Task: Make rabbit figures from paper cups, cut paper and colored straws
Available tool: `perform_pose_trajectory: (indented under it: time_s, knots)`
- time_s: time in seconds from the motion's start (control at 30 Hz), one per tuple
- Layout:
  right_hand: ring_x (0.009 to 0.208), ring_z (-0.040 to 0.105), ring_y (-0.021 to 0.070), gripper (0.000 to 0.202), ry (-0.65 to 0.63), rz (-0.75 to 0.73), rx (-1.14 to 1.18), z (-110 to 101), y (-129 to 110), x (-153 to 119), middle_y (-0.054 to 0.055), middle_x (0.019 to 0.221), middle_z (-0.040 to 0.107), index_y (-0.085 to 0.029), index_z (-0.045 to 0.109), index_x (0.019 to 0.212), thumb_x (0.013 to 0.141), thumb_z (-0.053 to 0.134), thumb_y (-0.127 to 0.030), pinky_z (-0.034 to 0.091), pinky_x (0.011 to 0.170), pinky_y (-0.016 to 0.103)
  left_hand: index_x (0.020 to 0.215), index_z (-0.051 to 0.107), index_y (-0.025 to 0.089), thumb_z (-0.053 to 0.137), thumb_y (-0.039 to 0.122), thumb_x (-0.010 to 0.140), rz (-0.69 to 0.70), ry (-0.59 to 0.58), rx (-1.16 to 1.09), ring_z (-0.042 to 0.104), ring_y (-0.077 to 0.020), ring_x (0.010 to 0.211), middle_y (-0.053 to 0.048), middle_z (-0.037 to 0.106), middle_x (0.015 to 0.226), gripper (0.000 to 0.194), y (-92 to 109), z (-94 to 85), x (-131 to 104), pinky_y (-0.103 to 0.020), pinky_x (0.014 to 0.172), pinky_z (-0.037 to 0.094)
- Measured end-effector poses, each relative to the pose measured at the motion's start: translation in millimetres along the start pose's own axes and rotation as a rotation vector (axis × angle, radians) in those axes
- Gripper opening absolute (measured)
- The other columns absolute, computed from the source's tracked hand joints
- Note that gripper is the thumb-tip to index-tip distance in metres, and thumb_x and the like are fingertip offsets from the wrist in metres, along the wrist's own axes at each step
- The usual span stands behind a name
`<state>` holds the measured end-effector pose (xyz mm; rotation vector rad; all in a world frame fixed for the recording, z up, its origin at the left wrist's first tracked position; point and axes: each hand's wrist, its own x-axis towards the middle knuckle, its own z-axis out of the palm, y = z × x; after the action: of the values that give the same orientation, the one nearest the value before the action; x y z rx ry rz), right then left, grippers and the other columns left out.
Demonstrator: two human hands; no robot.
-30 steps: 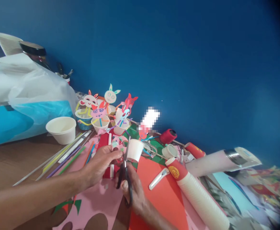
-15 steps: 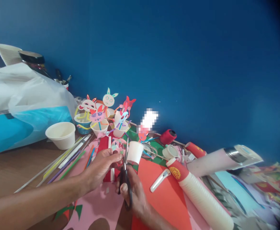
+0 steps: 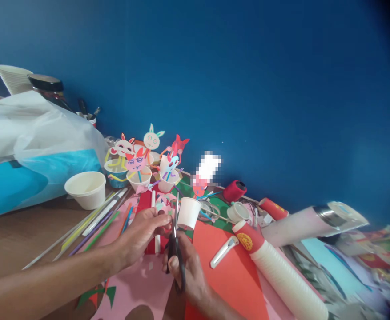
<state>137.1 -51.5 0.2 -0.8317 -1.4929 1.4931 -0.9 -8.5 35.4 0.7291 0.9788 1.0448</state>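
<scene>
My right hand [image 3: 191, 264] grips black-handled scissors [image 3: 175, 222] with fingers in the handle loops, blades pointing up and nearly together. Close to the blades, my left hand [image 3: 144, 231] has its thumb and fingers pinched; whatever lies between them is too small to make out. Just right of the blades stands a white paper cup [image 3: 188, 215]. Pink paper cutouts [image 3: 163, 201] lie behind my left fingers. Below the hands spreads a pink paper sheet [image 3: 138, 284], and an orange-red sheet [image 3: 228, 289] lies to the right with a white utility knife [image 3: 224, 252] on it.
Several paper animal figures [image 3: 136, 162] stand in cups at the back. An empty white bowl [image 3: 87, 195] and coloured sticks [image 3: 94, 229] are at left, beside a plastic bag [image 3: 58, 129]. A long stack of cups [image 3: 284, 275] lies at right. A blue wall [image 3: 248, 89] rises behind.
The view has shifted very slightly. Both hands and the scissors keep almost the same position.
</scene>
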Motion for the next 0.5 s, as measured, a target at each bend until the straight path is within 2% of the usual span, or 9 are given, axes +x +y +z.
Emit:
perform_pose_trajectory:
  time_s: [0.5]
  knots:
    - [0.052,0.036,0.0086,0.046,0.025,0.045,0.057,1.8,-1.6,0.7,-0.003,0.065,0.043,-0.018,0.047,0.104,0.075,0.053,-0.054,0.032,0.048,0.021,0.057,0.055,0.018,0.058,0.019,0.067,-0.048,0.020,-0.050,0.053,-0.0118,0.057,0.004,0.055,0.055,0.011,7.9,4.1,-3.1,-0.026,0.063,0.044]
